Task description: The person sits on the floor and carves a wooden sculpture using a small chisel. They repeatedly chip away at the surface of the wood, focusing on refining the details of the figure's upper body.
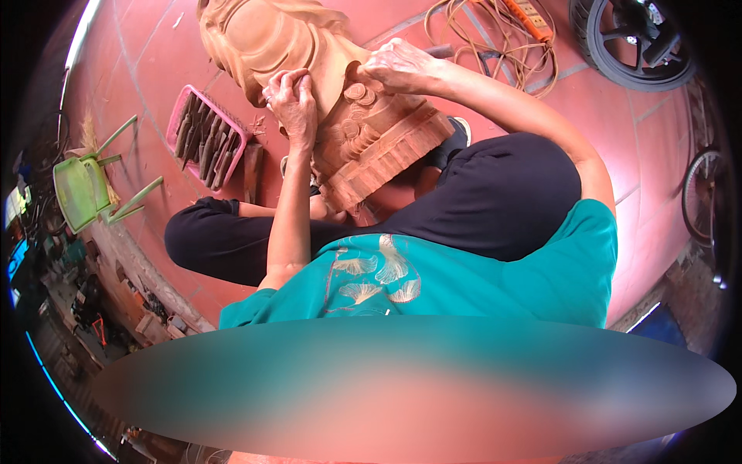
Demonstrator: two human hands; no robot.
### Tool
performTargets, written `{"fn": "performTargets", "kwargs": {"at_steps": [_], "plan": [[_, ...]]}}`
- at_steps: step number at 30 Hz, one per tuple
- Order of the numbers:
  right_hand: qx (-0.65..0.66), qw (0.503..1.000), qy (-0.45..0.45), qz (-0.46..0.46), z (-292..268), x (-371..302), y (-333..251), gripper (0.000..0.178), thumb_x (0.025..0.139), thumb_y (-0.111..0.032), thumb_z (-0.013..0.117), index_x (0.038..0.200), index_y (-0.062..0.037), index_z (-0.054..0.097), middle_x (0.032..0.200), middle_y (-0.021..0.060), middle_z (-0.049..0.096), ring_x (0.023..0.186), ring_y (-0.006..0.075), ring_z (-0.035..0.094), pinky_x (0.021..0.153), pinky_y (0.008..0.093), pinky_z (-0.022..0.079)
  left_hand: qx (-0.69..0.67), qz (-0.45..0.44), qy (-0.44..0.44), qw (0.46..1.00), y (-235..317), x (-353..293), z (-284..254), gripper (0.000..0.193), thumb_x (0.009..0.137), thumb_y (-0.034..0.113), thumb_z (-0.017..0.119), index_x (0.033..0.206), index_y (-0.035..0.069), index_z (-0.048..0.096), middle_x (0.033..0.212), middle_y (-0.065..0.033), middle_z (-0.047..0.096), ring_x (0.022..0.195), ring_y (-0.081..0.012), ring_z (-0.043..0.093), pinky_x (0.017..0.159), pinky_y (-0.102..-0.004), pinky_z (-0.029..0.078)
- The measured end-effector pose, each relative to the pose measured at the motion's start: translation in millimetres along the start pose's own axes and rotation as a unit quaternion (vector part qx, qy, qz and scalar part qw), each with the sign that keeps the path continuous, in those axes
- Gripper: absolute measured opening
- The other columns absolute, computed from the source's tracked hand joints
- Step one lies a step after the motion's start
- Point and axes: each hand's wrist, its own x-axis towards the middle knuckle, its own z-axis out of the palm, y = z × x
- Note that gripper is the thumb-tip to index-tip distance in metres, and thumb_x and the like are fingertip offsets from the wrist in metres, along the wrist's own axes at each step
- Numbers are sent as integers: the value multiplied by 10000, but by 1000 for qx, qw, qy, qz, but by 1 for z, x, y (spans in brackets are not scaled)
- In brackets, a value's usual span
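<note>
A large carved wooden statue (363, 143) lies tilted on the floor before me, its ridged base toward my crossed legs. Rounded folds and small coin-like discs are cut into its tan wood. My left hand (292, 108), a ring on one finger, is curled closed against the statue's left side; whatever its fingers hold is hidden. On the opposite side, my right hand (398, 68) is closed against the wood. A small brown curved edge shows at its fingertips, too little to tell its kind.
Left of the statue stands a pink plastic basket (171, 127) of dark-handled tools, a wooden block (253, 174) beside it. Farther left is a green chair (81, 193). An orange power strip (529, 19) with a coiled cord (502, 58) and a wheel (638, 46) are at the upper right.
</note>
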Motion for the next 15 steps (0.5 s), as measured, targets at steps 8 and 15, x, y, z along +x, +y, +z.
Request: {"fn": "performTargets", "kwargs": {"at_steps": [8, 15], "plan": [[-21, 996, 16, 89, 2, -33, 13, 158, 717, -192, 667, 810, -80, 605, 683, 151, 633, 712, 346, 655, 618, 453, 497, 0, -10, -8, 1000, -2, -1, -1, 109, 828, 165, 692, 927, 125, 716, 1052, -73, 611, 1030, -273, 523, 908, -419, 397], [72, 982, 39, 168, 21, -27, 14, 219, 691, -210, 725, 827, -72, 624, 749, 128, 669, 757, 338, 668, 631, 466, 508, 7, 0, -20, 1000, 5, 0, -2, 117, 846, 133, 682, 949, 88, 716, 1033, -92, 609, 1004, -266, 522, 908, -375, 405]]}}
